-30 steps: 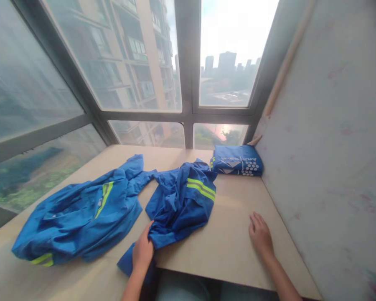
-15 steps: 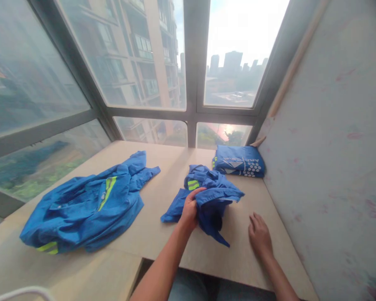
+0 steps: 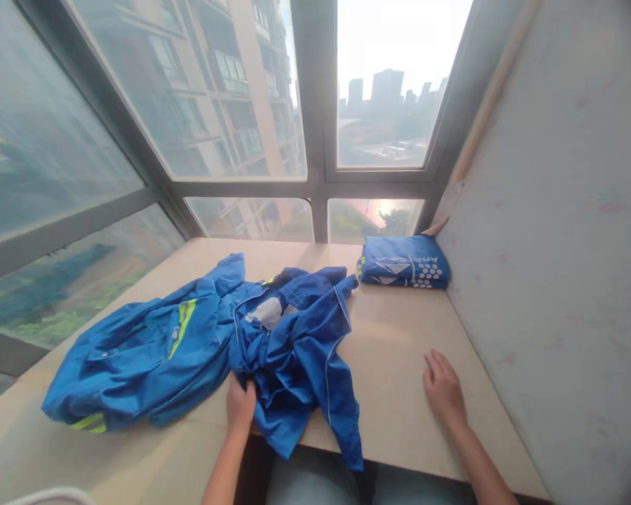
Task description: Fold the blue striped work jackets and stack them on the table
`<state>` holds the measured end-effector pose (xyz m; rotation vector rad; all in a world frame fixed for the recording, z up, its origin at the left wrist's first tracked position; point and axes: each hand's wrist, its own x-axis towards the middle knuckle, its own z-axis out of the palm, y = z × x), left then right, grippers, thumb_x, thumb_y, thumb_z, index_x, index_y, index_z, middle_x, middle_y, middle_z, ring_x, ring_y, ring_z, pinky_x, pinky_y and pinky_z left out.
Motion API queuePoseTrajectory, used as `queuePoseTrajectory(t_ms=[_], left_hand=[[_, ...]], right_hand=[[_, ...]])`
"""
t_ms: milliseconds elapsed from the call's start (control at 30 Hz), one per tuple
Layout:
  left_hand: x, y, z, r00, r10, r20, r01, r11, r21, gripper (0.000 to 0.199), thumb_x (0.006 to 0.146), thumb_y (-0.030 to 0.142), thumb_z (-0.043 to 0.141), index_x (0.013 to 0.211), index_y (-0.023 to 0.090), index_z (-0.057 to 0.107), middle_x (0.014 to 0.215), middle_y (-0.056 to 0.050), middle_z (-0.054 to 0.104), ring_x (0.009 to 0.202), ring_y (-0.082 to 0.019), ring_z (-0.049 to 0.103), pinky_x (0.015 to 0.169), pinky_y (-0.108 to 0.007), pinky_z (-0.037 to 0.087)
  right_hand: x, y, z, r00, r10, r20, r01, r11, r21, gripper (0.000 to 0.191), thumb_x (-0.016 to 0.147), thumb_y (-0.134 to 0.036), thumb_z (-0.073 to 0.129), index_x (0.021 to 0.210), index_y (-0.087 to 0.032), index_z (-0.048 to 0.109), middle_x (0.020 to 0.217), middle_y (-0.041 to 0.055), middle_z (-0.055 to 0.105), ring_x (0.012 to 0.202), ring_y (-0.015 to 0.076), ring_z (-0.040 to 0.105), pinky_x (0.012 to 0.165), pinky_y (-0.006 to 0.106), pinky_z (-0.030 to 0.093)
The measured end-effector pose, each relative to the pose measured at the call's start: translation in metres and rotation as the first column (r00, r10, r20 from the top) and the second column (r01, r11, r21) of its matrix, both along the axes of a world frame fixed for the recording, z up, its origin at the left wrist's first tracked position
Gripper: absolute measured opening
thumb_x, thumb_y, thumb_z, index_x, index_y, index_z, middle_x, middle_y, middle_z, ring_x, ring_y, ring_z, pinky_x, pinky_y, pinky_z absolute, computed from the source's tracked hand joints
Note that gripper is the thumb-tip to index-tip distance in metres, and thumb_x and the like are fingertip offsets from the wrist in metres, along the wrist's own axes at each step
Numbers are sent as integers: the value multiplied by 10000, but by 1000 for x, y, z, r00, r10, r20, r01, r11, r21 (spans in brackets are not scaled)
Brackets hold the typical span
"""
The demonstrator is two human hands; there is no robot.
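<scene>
Left of the folded bundle (image 3: 404, 262), the garment (image 3: 302, 349) has been spread wider, pale patch (image 3: 266, 314) exposed, held by left grip (image 3: 240, 404); right grip (image 3: 446, 389) unclenched.

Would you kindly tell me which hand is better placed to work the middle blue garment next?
Probably the left hand: it holds the middle garment, while the right hand lies apart on the table.

Grey-framed windows (image 3: 231, 98) beside pale wall (image 3: 552, 238)
</scene>
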<state>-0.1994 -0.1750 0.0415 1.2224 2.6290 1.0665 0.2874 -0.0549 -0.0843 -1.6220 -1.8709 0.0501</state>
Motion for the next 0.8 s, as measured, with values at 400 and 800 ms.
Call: queuePoseTrajectory(t_ms=[400,800], left_hand=[[12,-7,-30,1000,-17,24,17,1000,7,255,836,270,492,1026,149,613,843,-111,686,811,-290,695,705,-359,528],[19,-11,-14,1000,18,18,-18,1000,5,324,838,229,529,1135,149,631,909,-112,728,873,-279,707,723,-334,530]], right_hand=[[-2,0,10,1000,15,-28,-15,1000,7,452,909,-302,368,1168,-79,664,1324,211,604,1282,306,508,1082,527,414],[1,3,3,997,28,-66,-27,999,18,466,883,-307,378,1142,-65,680,1312,215,611,1273,311,510,1086,523,406]])
